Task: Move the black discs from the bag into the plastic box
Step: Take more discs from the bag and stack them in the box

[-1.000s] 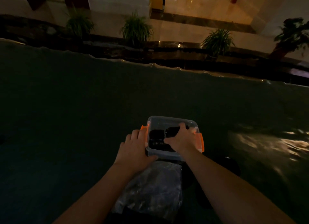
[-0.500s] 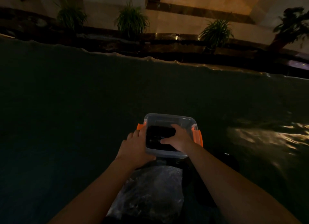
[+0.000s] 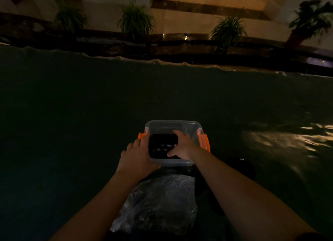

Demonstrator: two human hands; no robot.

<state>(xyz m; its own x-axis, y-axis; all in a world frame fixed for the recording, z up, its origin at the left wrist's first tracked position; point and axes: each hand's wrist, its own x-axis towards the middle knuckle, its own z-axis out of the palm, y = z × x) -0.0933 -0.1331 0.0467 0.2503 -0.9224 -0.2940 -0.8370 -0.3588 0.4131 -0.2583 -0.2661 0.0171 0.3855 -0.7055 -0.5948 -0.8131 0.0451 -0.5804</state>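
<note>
A clear plastic box (image 3: 173, 122) with orange clips stands on the dark table in front of me. Rows of black discs (image 3: 162, 143) stand on edge inside it. My left hand (image 3: 135, 158) grips the box's near left corner from outside. My right hand (image 3: 182, 147) is inside the box, with thumb and fingers spanning the right end of the disc row. Just behind my wrists lies a crinkled clear bag (image 3: 162, 204) with dark contents that I cannot make out in the dim light.
A dark rounded object (image 3: 241, 168) lies on the table right of the box, partly under my right forearm. The table cover's far edge (image 3: 180, 63) is wavy. Beyond it stand potted plants (image 3: 136, 21) on a ledge. Light glints on the table at the right (image 3: 281, 141).
My right hand has lowered from the box's far rim down into the box onto the disc row. The left hand has stayed on the box's corner. The view tilted slightly.
</note>
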